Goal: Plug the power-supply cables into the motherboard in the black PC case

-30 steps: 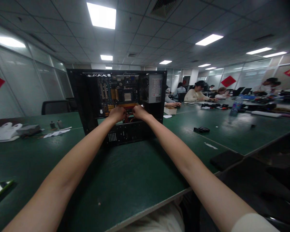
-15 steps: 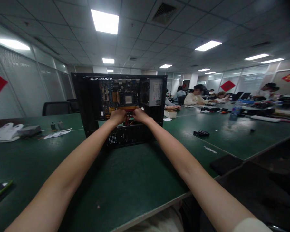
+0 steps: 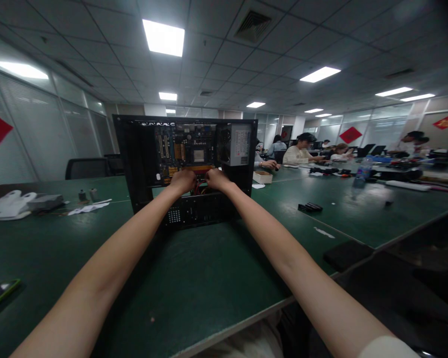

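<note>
A black computer case stands upright on the green table with its side open towards me. Inside it are a motherboard with a pale square processor socket area and a silver power supply at the right. Both hands reach in at the lower edge of the board. My left hand is closed at the left end of orange and red memory slots; my right hand is closed at their right end. What the fingertips pinch is hidden. Coloured cables hang between the hands.
To the left lie a white plastic bag, a grey block and a green-edged phone. A small open box, black parts and a bottle are on the right. Several people sit farther back.
Both hands stay at the same place in the case with almost no movement. My view has shifted slightly. A person's hand behind the case has lifted a little.
</note>
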`<state>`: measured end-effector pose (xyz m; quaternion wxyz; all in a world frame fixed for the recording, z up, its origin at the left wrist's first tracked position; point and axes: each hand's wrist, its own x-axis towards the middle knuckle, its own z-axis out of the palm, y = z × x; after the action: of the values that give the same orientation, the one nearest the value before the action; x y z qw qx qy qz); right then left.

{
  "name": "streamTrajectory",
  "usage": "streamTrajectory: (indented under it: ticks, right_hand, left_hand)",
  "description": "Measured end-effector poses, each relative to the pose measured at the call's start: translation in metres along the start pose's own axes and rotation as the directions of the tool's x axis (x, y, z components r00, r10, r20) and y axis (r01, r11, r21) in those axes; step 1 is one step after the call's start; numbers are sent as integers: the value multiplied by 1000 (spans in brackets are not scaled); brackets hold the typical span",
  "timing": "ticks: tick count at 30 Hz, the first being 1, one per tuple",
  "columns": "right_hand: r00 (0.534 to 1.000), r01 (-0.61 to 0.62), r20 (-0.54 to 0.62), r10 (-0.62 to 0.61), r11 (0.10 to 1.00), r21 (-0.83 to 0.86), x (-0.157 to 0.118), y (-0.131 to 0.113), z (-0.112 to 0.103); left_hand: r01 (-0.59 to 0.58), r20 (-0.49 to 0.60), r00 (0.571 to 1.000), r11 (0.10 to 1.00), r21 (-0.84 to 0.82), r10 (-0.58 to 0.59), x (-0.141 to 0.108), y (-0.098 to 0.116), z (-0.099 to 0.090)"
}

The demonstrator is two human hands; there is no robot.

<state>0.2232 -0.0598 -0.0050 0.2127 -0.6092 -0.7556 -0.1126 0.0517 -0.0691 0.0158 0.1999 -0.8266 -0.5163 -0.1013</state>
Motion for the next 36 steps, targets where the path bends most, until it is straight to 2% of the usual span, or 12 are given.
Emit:
streamTrajectory:
  ticks: [16, 21, 24, 26, 30, 31, 33, 36]
  right_hand:
    - [999, 45, -21, -46, 998, -36, -5, -2, -2]
    - [995, 76, -65, -80, 995, -56, -13, -4, -11]
    - [991, 81, -96, -93, 989, -120, -29, 6, -19]
    - [989, 109, -75, -127, 972, -210, -47, 22, -23]
    - [955, 296, 109, -275, 878, -377, -90, 61, -20]
    - [941, 337, 118, -317, 856, -392, -99, 69, -18]
    - [932, 352, 72, -355, 839, -414, -111, 76, -11]
    - [949, 276, -21, -316, 857, -435, -117, 73, -2]
  left_hand:
    - [8, -29, 1000, 1000, 10, -7, 2, 0, 3]
    - [18, -43, 999, 1000, 4, -18, 3, -1, 3]
    - [33, -41, 999, 999, -32, -34, 0, -4, 4]
    - [30, -67, 997, 996, -78, -35, -4, -6, 4]
    - [23, -127, 991, 983, -180, -46, -17, -13, -1]
    - [30, -135, 989, 980, -195, -57, -21, -14, -2]
    - [56, -142, 986, 980, -192, -84, -32, -15, -4]
    - [91, -194, 974, 987, -131, -115, -53, -11, 0]
